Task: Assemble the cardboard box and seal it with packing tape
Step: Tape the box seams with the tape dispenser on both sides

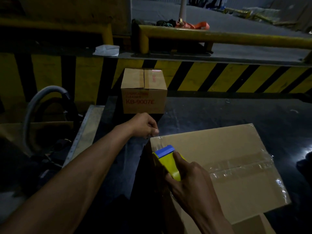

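Dim loading-dock setting; work is done on a dark floor (219, 112). Cardboard box (236, 186) is recorded at 4 o'clock in view, flaps closed, top face up. Its centre seam is already covered by a strip of clear packing tape (239, 164), running roughly 9 to 3 o'clock. A second, short length of tape is seen stretched along the box's near-left edge, its axis about 11 to 5 o'clock. At the 5 o'clock end, a yellow-and-blue tape dispenser (168, 161) is pressed to that edge and gripped by the right hand (190, 179), fingers wrapped round the handle. At the 11 o'clock end, just off the box corner, the left hand (143, 124) is held with fingers curled; the free tape end appears pinched there, though this is dim. Judged: edge sealing under way; the next pull would run toward 5 o'clock. Further out, a small printed carton (143, 93) at 12 o'clock, a striped barrier (219, 76) behind it, and a grey hose (38, 102) at 9 o'clock are noted.
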Tool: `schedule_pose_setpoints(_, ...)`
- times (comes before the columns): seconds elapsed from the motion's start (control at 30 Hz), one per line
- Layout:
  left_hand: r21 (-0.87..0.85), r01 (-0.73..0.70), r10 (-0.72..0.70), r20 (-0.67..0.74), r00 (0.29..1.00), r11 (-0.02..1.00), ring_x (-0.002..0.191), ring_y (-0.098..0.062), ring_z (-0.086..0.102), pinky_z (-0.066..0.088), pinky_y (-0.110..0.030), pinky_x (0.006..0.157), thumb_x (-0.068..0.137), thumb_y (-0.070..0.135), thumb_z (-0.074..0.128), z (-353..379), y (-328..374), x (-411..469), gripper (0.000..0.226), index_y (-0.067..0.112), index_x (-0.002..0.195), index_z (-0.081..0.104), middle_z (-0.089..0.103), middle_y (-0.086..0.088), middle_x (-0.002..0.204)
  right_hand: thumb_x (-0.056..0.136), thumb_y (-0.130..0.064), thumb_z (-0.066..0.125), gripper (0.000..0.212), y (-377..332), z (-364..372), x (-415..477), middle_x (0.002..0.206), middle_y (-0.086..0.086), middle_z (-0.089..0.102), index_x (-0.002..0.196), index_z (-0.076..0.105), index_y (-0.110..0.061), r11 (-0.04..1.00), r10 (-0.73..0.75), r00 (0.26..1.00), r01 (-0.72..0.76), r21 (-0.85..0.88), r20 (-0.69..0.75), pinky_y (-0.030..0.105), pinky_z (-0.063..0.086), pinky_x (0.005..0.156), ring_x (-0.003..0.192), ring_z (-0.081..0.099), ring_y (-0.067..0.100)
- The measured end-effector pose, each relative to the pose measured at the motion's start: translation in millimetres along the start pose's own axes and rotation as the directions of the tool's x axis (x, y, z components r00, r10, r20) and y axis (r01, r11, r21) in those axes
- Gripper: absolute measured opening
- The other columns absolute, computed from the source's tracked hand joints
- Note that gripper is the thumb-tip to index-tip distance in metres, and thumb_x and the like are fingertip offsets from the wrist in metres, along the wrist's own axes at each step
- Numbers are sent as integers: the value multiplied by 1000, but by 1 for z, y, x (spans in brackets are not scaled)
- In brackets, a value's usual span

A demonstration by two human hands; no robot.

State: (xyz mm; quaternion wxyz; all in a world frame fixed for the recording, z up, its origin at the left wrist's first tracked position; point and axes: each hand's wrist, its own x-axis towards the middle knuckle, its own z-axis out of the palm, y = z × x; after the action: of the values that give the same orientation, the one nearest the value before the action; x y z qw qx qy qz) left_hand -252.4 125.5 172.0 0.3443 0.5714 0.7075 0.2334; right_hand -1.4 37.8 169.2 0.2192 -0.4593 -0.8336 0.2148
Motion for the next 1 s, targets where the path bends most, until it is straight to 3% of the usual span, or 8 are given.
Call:
schedule_pose_setpoints(0.27, 68, -49, 52, -41, 998, 996, 65, 2, 69, 51, -19, 58, 86, 26, 76, 2, -6, 4, 8, 24, 78, 78, 75, 10, 71, 72, -58, 47, 75, -1, 6, 2, 79, 1, 55, 144, 35, -42, 1000, 13, 1000, -12, 24, -21, 31, 37, 61, 82, 60, 22)
schedule_pose_setpoints(0.4, 116, -45, 46, -9, 999, 992, 65, 0, 69, 56, -22, 61, 83, 29, 79, 3, -7, 7, 7, 25, 77, 79, 74, 13, 69, 75, -58, 51, 73, -1, 11, 0, 76, 1, 54, 143, 36, -39, 998, 42, 999, -43, 37, 11, 32, 38, 58, 77, 59, 21)
schedule_pose_setpoints(0.53, 72, -17, 17, 9, 1000, 997, 62, -2, 66, 49, -17, 52, 81, 27, 80, 4, -6, 10, 7, 22, 76, 81, 73, 11, 68, 75, -54, 50, 76, 1, 21, 5, 81, 4, 58, 147, 33, -38, 997, 74, 997, -74, 14, 3, 33, 41, 59, 78, 60, 21)
schedule_pose_setpoints(0.6, 27, 4, -5, 23, 1000, 1000, 57, 1, 62, 45, -14, 48, 82, 24, 80, 6, -6, 11, 7, 19, 76, 81, 75, 7, 73, 74, -54, 49, 74, 1, 24, 8, 78, 2, 58, 145, 35, -39, 997, 74, 997, -74, -21, -6, 29, 36, 52, 72, 57, 20)
schedule_pose_setpoints(0.67, -1, 33, -33, 45, 998, 999, 65, -1, 63, 45, -15, 49, 81, 26, 81, 7, -9, 13, 7, 20, 77, 81, 77, 2, 83, 74, -54, 49, 70, 2, 25, 8, 74, 1, 54, 141, 37, -40, 997, 70, 998, -70, -41, -10, 24, 28, 47, 70, 55, 20)
schedule_pose_setpoints(0.77, -50, 80, -76, 75, 994, 995, 81, -9, 63, 46, -19, 54, 79, 29, 82, 7, -14, 14, 5, 24, 80, 81, 76, 2, 88, 75, -54, 50, 74, 1, 25, 6, 77, 1, 52, 145, 33, -42, 996, 87, 996, -87, -26, 2, 28, 32, 55, 80, 60, 21)
schedule_pose_setpoints(0.9, -97, 142, -139, 46, 989, 985, 86, -10, 57, 45, -23, 55, 73, 36, 88, 11, -18, 14, 40, 25, 106, 68, 57, 11, 92, 75, -56, 49, 76, 1, 27, 3, 83, 2, 49, 147, 29, -40, 995, 96, 995, -96, -32, 14, 32, 36, 63, 92, 61, 24)
schedule_pose_setpoints(1.0, -69, 94, -95, -7, 995, 993, 86, -10, 60, 46, -24, 60, 71, 40, 89, 12, -21, 13, 39, 26, 100, 68, 61, 8, 93, 74, -58, 48, 76, 1, 29, 3, 84, 4, 54, 145, 30, -39, 996, 89, 996, -88, -27, 5, 33, 37, 62, 91, 61, 25)
